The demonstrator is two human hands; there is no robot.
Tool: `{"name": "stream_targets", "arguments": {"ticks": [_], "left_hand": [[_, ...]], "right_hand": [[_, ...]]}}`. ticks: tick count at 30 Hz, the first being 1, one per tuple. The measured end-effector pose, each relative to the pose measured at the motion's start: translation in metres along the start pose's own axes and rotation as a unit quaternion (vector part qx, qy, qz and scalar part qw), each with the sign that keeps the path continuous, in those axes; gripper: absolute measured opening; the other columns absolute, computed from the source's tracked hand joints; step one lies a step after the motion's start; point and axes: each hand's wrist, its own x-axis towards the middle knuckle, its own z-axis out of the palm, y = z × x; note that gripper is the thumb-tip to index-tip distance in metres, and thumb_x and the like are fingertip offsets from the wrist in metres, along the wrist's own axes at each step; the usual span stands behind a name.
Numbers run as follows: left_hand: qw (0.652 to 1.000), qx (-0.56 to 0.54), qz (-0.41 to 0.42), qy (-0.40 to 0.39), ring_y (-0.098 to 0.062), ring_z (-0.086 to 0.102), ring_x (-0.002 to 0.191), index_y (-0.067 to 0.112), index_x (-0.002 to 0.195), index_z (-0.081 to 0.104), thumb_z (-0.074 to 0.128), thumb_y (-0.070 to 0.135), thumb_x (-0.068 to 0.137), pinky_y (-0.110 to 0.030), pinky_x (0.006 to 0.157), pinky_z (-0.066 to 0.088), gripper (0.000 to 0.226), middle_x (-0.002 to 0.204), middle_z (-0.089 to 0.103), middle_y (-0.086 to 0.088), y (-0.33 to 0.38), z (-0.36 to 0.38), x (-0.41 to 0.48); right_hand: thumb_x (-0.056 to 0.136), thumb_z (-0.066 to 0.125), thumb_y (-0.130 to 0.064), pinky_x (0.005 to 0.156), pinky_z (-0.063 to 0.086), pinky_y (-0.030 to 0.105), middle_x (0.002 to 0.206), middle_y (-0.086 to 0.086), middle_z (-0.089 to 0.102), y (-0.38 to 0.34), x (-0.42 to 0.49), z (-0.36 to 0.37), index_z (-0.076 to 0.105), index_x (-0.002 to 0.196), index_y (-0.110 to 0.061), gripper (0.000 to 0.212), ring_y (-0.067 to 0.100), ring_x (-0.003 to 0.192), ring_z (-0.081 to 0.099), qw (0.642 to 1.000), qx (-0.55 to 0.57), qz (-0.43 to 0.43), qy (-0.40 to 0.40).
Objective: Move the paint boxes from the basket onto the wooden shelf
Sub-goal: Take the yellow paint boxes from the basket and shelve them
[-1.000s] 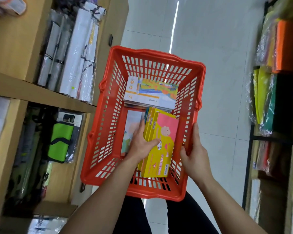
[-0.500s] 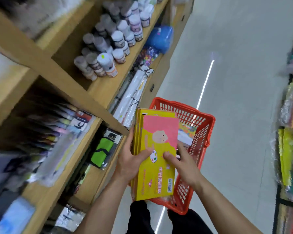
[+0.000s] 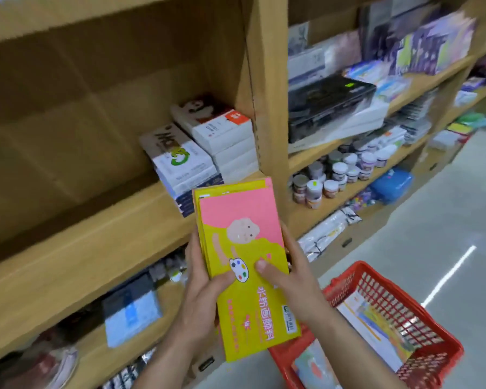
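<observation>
Both hands hold a stack of yellow and pink paint boxes (image 3: pixel 244 254) in front of the wooden shelf (image 3: pixel 96 242). My left hand (image 3: pixel 202 293) grips the stack's left edge with the thumb on the cover. My right hand (image 3: pixel 295 279) grips the right edge, thumb pressed on the front. The stack's top end reaches the shelf's front edge, just below the white boxes (image 3: pixel 202 153) stacked there. The red basket (image 3: pixel 421 321) sits at lower right with more flat boxes (image 3: pixel 371 329) inside.
The shelf board left of the white boxes is bare wood. An upright wooden divider (image 3: pixel 270 108) stands to the right. Beyond it are paint jars (image 3: pixel 345 169), a black case (image 3: pixel 328 105) and packaged goods. Lower shelves hold wrapped items. Grey floor lies at right.
The stack has left the basket and risen to shelf height. My right hand shifted from the basket rim onto the boxes. The view swung up and left toward the shelf.
</observation>
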Motion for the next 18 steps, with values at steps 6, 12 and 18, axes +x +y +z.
{"name": "stream_targets", "arguments": {"ticks": [6, 12, 18], "left_hand": [[0.990, 0.014, 0.079, 0.119, -0.001, 0.069, 0.111, 0.030, 0.153, 0.026, 0.077, 0.010, 0.080, -0.024, 0.080, 0.060, 0.091, 0.147, 0.052, -0.001, 0.048, -0.090, -0.001], [0.985, -0.007, 0.069, 0.161, -0.006, 0.075, 0.092, 0.018, 0.149, 0.040, 0.051, -0.010, 0.097, -0.022, 0.070, 0.059, 0.060, 0.126, 0.069, -0.001, 0.075, -0.170, 0.025], [0.983, 0.012, 0.032, 0.180, 0.005, 0.073, 0.079, 0.016, 0.146, 0.039, 0.051, -0.005, 0.101, -0.013, 0.067, 0.055, 0.052, 0.117, 0.067, -0.002, 0.065, -0.203, 0.055]], "right_hand": [[0.070, 0.081, -0.066, 0.101, 0.054, 0.051, 0.141, -0.003, 0.061, -0.052, 0.042, 0.108, 0.049, 0.134, -0.064, 0.072, 0.019, 0.126, 0.064, 0.992, -0.041, -0.033, -0.115], [0.075, 0.071, -0.069, 0.083, 0.060, 0.041, 0.103, -0.020, 0.078, -0.077, 0.077, 0.195, 0.059, 0.121, -0.044, 0.054, 0.003, 0.092, 0.075, 0.966, -0.209, -0.040, -0.145], [0.072, 0.069, -0.072, 0.089, 0.058, 0.042, 0.105, -0.014, 0.080, -0.074, 0.115, 0.233, 0.067, 0.118, -0.038, 0.058, 0.014, 0.098, 0.075, 0.948, -0.276, -0.006, -0.160]]}}
